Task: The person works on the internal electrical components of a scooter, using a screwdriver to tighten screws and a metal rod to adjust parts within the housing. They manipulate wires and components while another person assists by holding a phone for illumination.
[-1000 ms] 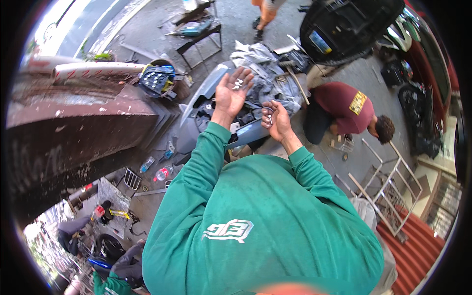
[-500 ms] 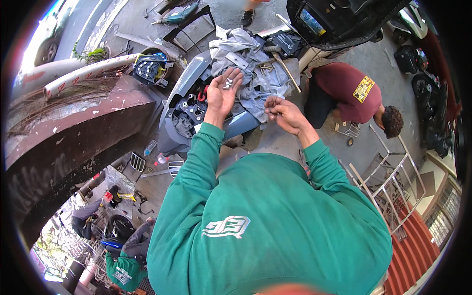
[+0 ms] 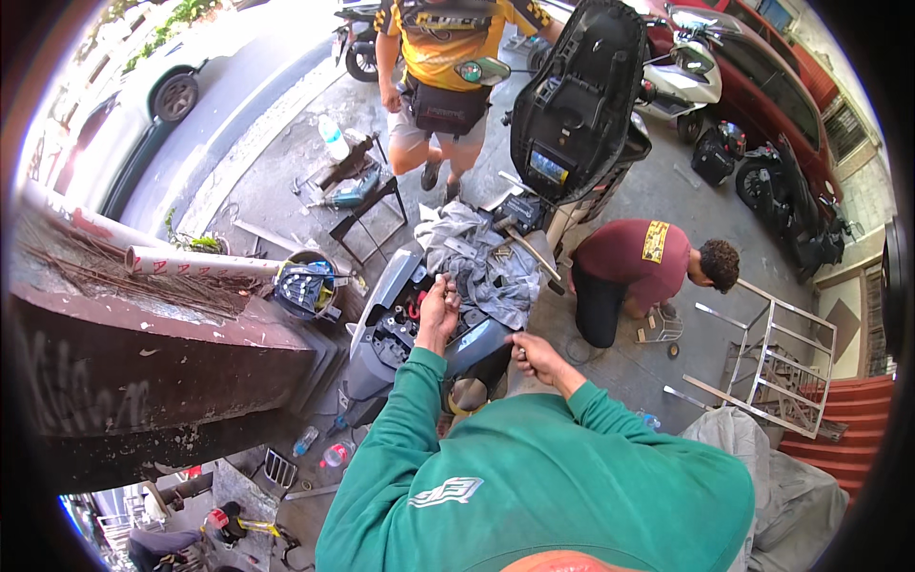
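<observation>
My left hand (image 3: 437, 313), its fingers curled up, is over the opened grey-blue motor scooter body (image 3: 383, 286). Small silvery pieces lay in this palm a moment ago; the curled fingers now mostly hide them. My right hand (image 3: 538, 357) is closed in a pinch beside the scooter's blue-grey side panel (image 3: 479, 345); whatever it grips is too small to make out. Under the left hand shows dark machinery with a red curved part (image 3: 416, 303). A crumpled grey cloth (image 3: 464, 250) covers the scooter's far part, with several bolts (image 3: 502, 254) and a hammer (image 3: 534, 251) on it.
A person in maroon (image 3: 634, 257) crouches at right near a metal frame (image 3: 762, 367). Another in yellow (image 3: 448, 48) stands beyond the scooter. The raised black seat (image 3: 579, 105) is far right. A bucket (image 3: 307, 286) and low wall (image 3: 172, 381) flank the left.
My left hand has gone from an open palm to curled fingers. The view has tilted up, bringing the standing person and street into sight. My right hand stays pinched.
</observation>
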### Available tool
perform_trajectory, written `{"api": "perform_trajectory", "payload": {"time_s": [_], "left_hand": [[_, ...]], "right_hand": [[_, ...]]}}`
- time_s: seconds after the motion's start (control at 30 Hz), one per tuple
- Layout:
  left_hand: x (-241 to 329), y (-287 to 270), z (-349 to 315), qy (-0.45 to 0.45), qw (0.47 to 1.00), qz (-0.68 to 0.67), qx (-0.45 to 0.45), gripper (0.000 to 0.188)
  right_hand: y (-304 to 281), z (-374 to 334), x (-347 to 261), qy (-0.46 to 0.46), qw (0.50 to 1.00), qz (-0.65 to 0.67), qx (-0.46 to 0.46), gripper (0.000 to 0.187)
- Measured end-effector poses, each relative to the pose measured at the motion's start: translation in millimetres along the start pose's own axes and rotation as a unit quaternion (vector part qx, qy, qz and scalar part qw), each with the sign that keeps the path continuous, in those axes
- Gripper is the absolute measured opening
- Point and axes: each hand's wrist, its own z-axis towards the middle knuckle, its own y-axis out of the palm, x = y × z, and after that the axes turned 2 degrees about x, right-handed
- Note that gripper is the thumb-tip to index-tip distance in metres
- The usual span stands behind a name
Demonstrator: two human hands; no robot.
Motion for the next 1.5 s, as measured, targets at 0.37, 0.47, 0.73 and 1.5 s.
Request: {"api": "perform_trajectory", "payload": {"time_s": [0.37, 0.47, 0.73, 1.5], "left_hand": [[16.1, 50.7, 18.1, 0.034, 0.992, 0.111, 0.054, 0.049], [20.3, 80.4, 38.6, 0.047, 0.989, 0.113, 0.082, 0.044], [3.3, 134.0, 11.8, 0.101, 0.973, 0.167, 0.125, 0.034], [-97.5, 76.2, -139.7, 0.025, 0.969, 0.007, 0.244, 0.029]], "right_hand": [[-23.3, 19.0, -83.9, -0.126, 0.986, 0.051, -0.093, 0.027], [-30.2, 52.2, -142.7, -0.211, 0.971, 0.072, -0.090, 0.032], [-32.8, 152.8, -323.7, -0.337, 0.918, 0.077, -0.192, 0.043], [3.0, 247.9, -384.8, -0.447, 0.890, 0.053, -0.075, 0.029]]}}
